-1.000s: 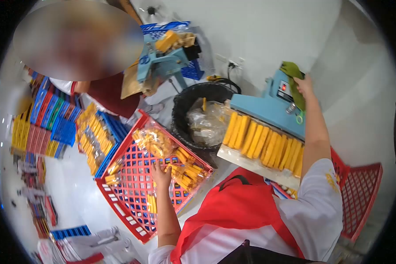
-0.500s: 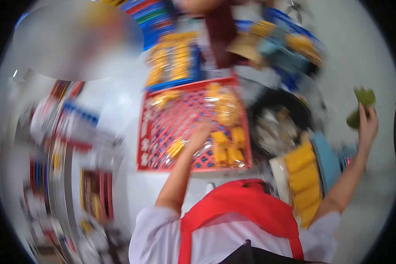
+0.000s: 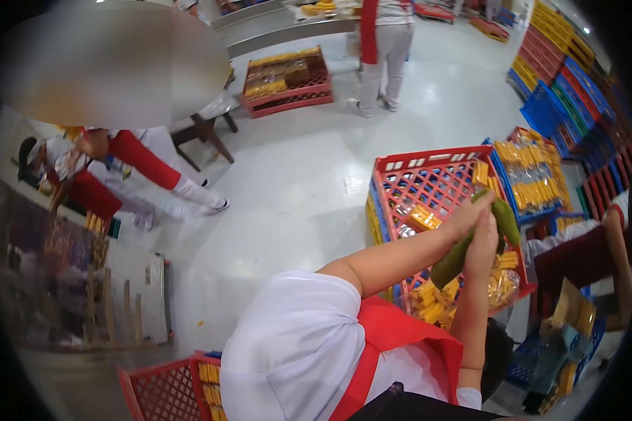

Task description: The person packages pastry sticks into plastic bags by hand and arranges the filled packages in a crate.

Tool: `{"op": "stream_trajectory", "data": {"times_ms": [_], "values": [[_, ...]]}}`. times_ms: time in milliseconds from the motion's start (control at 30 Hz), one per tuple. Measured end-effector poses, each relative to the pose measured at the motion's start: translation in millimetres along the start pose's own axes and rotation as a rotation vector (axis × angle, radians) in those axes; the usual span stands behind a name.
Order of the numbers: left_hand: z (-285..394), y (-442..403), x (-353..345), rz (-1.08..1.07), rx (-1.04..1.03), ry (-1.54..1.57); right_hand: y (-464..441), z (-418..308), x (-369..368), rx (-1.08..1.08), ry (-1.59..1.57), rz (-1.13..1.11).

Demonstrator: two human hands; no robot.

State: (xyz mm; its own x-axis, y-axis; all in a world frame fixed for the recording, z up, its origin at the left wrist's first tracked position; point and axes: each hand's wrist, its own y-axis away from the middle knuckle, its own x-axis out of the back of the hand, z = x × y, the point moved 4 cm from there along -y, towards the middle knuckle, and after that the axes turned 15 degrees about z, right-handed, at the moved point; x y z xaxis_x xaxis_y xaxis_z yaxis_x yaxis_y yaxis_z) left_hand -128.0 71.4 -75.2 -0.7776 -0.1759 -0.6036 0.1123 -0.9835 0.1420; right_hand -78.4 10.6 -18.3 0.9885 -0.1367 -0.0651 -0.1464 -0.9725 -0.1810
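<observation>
My left hand and my right hand are together, both closed on a crumpled green cloth. Folds of the cloth stick out on either side of the hands. Right below them is a red lattice crate holding clear bags of yellow sticks. My forearms hide part of the crate.
Beside the crate, a blue crate bears bagged yellow sticks. A co-worker in a dark apron is at the right, near a blue-grey machine. Other people stand at the left and top. A red crate lies lower left.
The view has swung left, away from the sealing machine and wall. My left hand has left the crate's inside and joined my right hand on the green cloth, which the right hand held before.
</observation>
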Motion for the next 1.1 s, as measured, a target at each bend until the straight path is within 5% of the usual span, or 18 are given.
{"op": "stream_trajectory", "data": {"times_ms": [100, 167, 267, 767, 867, 933, 967, 1033, 1100], "values": [[15.0, -2.6, 45.1, 0.148, 0.106, 0.031, 5.5, 17.9, -37.3, -0.06, 0.018, -0.135], [30.6, -2.2, 70.4, 0.23, 0.233, 0.11, 16.3, 32.6, -49.1, 0.222, 0.424, -0.178], [35.1, 0.9, 92.2, 0.299, 0.44, 0.319, 31.3, 40.4, -59.0, 0.209, 0.434, -0.272], [-0.1, 16.7, 63.4, -0.038, 0.525, 0.639, -42.9, 116.3, -47.1, 0.353, 0.787, -0.046], [-5.2, 23.8, 68.7, 0.052, 0.502, 0.453, -63.5, 142.3, -40.1, 0.432, 1.068, -0.3], [-12.7, 24.0, 78.9, 0.18, 0.493, 0.279, -42.4, 110.6, -50.6, -0.751, 0.011, -0.273], [-21.3, 19.1, 88.1, 0.185, 0.49, 0.278, -38.5, 124.9, -54.1, -0.753, 0.01, -0.277], [-24.4, 8.7, 97.5, 0.086, 0.388, 0.463, -37.7, 130.2, -58.5, -0.173, 0.41, -0.172], [-13.8, 10.8, 105.5, 0.066, 0.361, 0.595, -15.1, 123.3, -60.8, -0.117, 0.455, -0.173]]}}
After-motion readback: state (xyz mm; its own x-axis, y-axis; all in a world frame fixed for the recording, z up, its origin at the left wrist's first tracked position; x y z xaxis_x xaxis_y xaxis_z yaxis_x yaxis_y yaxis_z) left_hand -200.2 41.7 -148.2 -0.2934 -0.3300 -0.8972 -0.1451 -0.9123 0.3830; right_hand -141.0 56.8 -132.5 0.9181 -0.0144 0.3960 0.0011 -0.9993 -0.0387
